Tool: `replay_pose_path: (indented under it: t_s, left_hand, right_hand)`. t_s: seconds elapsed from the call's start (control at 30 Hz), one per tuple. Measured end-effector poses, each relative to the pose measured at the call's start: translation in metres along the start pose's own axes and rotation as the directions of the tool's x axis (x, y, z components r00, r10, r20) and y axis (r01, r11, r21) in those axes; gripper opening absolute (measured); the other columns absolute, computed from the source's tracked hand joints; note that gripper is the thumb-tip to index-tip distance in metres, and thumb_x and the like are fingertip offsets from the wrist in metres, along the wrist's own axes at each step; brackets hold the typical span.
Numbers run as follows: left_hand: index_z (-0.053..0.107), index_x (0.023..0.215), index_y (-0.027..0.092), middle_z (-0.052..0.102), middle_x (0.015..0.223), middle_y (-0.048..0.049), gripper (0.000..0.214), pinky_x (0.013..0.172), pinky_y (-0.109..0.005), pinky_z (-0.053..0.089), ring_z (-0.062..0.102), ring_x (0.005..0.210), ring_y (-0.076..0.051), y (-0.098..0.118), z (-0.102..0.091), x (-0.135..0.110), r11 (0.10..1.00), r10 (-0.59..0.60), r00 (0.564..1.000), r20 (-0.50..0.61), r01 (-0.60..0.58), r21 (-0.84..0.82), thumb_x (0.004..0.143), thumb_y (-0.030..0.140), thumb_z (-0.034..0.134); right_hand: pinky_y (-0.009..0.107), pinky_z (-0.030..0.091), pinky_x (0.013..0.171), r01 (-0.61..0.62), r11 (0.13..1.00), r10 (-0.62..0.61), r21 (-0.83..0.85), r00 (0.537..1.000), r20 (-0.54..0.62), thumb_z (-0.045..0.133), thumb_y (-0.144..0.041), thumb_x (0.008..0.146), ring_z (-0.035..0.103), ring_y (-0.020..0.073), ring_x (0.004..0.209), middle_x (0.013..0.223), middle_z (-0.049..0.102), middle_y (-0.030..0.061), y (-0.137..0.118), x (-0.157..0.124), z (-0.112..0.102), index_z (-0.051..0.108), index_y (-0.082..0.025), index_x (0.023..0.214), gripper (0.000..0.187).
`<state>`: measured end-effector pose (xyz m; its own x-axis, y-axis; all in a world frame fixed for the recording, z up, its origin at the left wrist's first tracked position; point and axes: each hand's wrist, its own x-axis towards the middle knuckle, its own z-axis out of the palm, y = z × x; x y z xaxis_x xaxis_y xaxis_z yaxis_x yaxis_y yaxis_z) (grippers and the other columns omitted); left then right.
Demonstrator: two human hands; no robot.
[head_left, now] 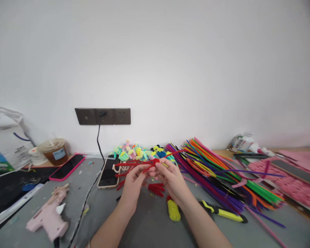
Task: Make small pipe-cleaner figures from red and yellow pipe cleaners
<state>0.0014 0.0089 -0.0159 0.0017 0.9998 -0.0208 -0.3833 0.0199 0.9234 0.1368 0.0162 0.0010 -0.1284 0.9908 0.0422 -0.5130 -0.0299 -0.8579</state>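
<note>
Both my hands meet above the middle of the grey mat, holding a red pipe cleaner [156, 161] that is coiled at one end. My left hand [134, 181] pinches red stems near the coil, with long ends reaching out to the left. Thumb and fingers of my right hand [170, 175] close on the coiled part, and another red end sticks out to the upper right. Just below lie bent red pipe cleaner pieces [156, 189] and a yellow fuzzy piece [174, 209] with a red top. How the stems join is hidden by my fingers.
A big bundle of coloured pipe cleaners [212, 172] and yellow-black pliers [224, 212] lie right. Small pastel fuzzy pieces [131, 151] sit at the back. Left are a pink glue gun [50, 217], phones [68, 167], a drink cup [55, 151] and a charging cable [86, 198].
</note>
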Motion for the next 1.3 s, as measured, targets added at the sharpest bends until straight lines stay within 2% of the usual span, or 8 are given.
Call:
replay_pose_path:
  t_s: [0.1, 0.3, 0.5, 0.77, 0.9, 1.0, 1.13, 1.3]
  left_hand:
    - [0.077, 0.087, 0.018, 0.072, 0.078, -0.0038, 0.036, 0.055, -0.019, 0.044, 0.058, 0.065, -0.012, 0.002, 0.001, 0.0, 0.999, 0.03, 0.999, 0.01, -0.031, 0.031, 0.059, 0.039, 0.086]
    - [0.075, 0.077, 0.016, 0.07, 0.066, -0.0022, 0.033, 0.051, -0.019, 0.041, 0.055, 0.057, -0.011, 0.005, 0.0, 0.002, 0.994, 0.1, 0.995, -0.027, -0.099, 0.043, 0.057, 0.04, 0.087]
    - [0.075, 0.077, 0.016, 0.068, 0.064, -0.0014, 0.033, 0.054, -0.019, 0.043, 0.058, 0.062, -0.012, 0.004, -0.001, 0.001, 0.994, 0.108, 0.992, -0.061, -0.107, 0.015, 0.06, 0.043, 0.085]
    - [0.068, 0.076, 0.016, 0.064, 0.067, 0.0013, 0.035, 0.052, -0.017, 0.045, 0.055, 0.063, -0.01, 0.006, 0.001, -0.001, 0.992, 0.112, 0.992, -0.055, -0.115, -0.054, 0.063, 0.044, 0.084]
    - [0.066, 0.081, 0.016, 0.062, 0.064, 0.0024, 0.037, 0.048, -0.016, 0.04, 0.051, 0.058, -0.009, 0.005, 0.001, 0.0, 0.99, 0.132, 0.99, -0.053, -0.135, -0.045, 0.064, 0.044, 0.083]
    - [0.064, 0.078, 0.016, 0.056, 0.056, 0.0055, 0.036, 0.045, -0.016, 0.033, 0.042, 0.049, -0.006, 0.005, 0.001, 0.0, 0.989, 0.144, 0.988, -0.064, -0.146, -0.035, 0.064, 0.044, 0.083]
    - [0.067, 0.073, 0.016, 0.056, 0.055, 0.0049, 0.032, 0.044, -0.017, 0.03, 0.04, 0.046, -0.006, 0.009, 0.001, 0.0, 0.985, 0.167, 0.983, -0.083, -0.163, 0.053, 0.063, 0.042, 0.082]
    - [0.073, 0.07, 0.017, 0.069, 0.065, -0.0022, 0.018, 0.058, -0.023, 0.044, 0.057, 0.059, -0.014, 0.015, -0.007, 0.001, 0.902, 0.314, 0.949, -0.015, -0.293, 0.317, 0.067, 0.034, 0.078]
  right_hand:
    - [0.016, 0.046, 0.048, -0.006, 1.0, 0.006, -0.007, 1.0, -0.005, 0.087, -0.043, 0.063, 0.067, 0.0112, 0.056, 0.067, 0.073, 0.001, -0.001, 0.0, 0.0, 0.058, -0.018, 0.075, 0.041]
    - [0.018, 0.035, 0.044, 0.021, 0.998, -0.022, -0.063, 1.0, -0.01, 0.085, -0.046, 0.065, 0.055, 0.009, 0.049, 0.06, 0.06, -0.0053, 0.0, 0.0, 0.0, 0.056, -0.019, 0.074, 0.041]
    - [0.021, 0.032, 0.051, 0.044, 0.99, -0.036, -0.137, 0.997, 0.061, 0.082, -0.048, 0.069, 0.043, 0.0092, 0.052, 0.058, 0.054, -0.0056, 0.003, 0.0, -0.001, 0.053, -0.02, 0.071, 0.04]
    - [0.022, 0.028, 0.05, 0.025, 0.982, -0.003, -0.186, 0.993, 0.117, 0.079, -0.048, 0.072, 0.04, 0.0095, 0.051, 0.058, 0.051, -0.006, 0.007, 0.0, -0.003, 0.051, -0.021, 0.071, 0.039]
    - [0.022, 0.028, 0.05, 0.043, 0.97, -0.011, -0.239, 0.991, 0.131, 0.079, -0.049, 0.073, 0.039, 0.009, 0.05, 0.057, 0.051, -0.0062, 0.005, -0.001, -0.003, 0.051, -0.02, 0.071, 0.04]
    - [0.022, 0.028, 0.049, 0.039, 0.958, 0.001, -0.285, 0.99, 0.14, 0.078, -0.051, 0.072, 0.039, 0.0087, 0.048, 0.057, 0.05, -0.0064, 0.002, -0.002, -0.001, 0.05, -0.021, 0.071, 0.041]
    - [0.022, 0.029, 0.047, 0.049, 0.944, 0.009, -0.327, 0.984, 0.176, 0.076, -0.052, 0.074, 0.041, 0.009, 0.046, 0.055, 0.052, -0.0061, 0.0, -0.003, -0.001, 0.048, -0.021, 0.07, 0.042]
    - [0.023, 0.032, 0.049, 0.077, 0.93, -0.008, -0.358, 0.982, 0.189, 0.075, -0.052, 0.075, 0.042, 0.0098, 0.047, 0.054, 0.05, -0.0062, 0.0, -0.002, -0.002, 0.049, -0.021, 0.069, 0.041]
